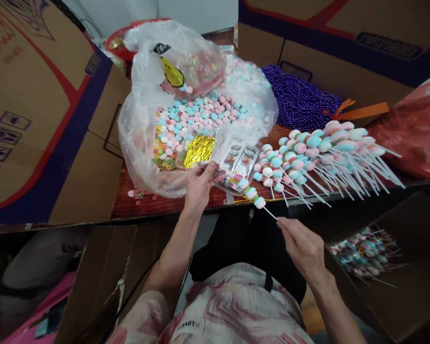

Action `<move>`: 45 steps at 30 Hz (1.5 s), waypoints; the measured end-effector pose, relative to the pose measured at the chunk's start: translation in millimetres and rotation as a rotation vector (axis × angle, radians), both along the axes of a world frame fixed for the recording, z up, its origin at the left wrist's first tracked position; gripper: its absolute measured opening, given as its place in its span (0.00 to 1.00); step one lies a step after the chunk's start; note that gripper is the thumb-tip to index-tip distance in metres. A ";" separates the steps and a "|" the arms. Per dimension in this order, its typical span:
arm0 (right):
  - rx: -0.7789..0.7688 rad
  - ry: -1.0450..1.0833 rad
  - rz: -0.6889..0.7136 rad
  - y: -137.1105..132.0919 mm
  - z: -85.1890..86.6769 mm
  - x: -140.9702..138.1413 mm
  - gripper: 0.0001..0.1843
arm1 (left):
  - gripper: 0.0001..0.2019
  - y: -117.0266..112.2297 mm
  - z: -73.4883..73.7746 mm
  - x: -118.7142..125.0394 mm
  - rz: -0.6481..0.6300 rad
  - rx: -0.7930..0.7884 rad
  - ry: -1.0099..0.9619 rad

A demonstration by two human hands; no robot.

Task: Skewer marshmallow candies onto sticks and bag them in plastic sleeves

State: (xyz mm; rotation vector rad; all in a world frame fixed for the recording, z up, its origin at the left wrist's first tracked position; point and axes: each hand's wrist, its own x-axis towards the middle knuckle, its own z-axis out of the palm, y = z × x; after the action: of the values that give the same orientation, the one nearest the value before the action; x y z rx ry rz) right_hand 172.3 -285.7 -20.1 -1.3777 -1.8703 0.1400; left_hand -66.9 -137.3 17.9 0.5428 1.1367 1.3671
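Head view: one candy skewer between two hands

The right hand (304,243) pinches the white stick of one pink, blue and green candy skewer (251,193) near the front edge of the reddish-brown table (123,193). Its candy end points toward the left hand (198,187), whose fingers pinch thin clear plastic (219,174). Beyond them: one large translucent bag (139,112) of loose pastel candies, one bundle of shiny gold ties (199,150), two printed label stacks (244,161). Rightward lie similar skewers (313,142), too overlapped to count.
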 end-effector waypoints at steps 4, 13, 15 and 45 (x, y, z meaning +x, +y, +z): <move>-0.028 0.067 0.022 2.3 2.3 5.9 0.09 | 0.26 5.4 1.9 -8.2 -0.059 -0.033 0.012; -0.152 0.293 -0.031 0.9 -6.3 1.7 0.07 | 0.16 5.1 11.0 -8.3 -0.064 -0.128 -0.116; -0.140 0.297 -0.037 1.0 -8.5 0.5 0.07 | 0.15 4.5 11.3 -7.3 -0.065 -0.141 -0.126; -0.172 0.355 -0.193 -2.3 -3.7 1.1 0.04 | 0.20 -0.4 5.5 1.2 -0.003 -0.071 -0.024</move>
State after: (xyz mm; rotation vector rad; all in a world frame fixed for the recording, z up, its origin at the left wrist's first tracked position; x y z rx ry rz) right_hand 173.4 -288.0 -23.8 -1.5285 -1.4513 0.4272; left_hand -65.6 -137.7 23.4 0.4759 1.1602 1.3223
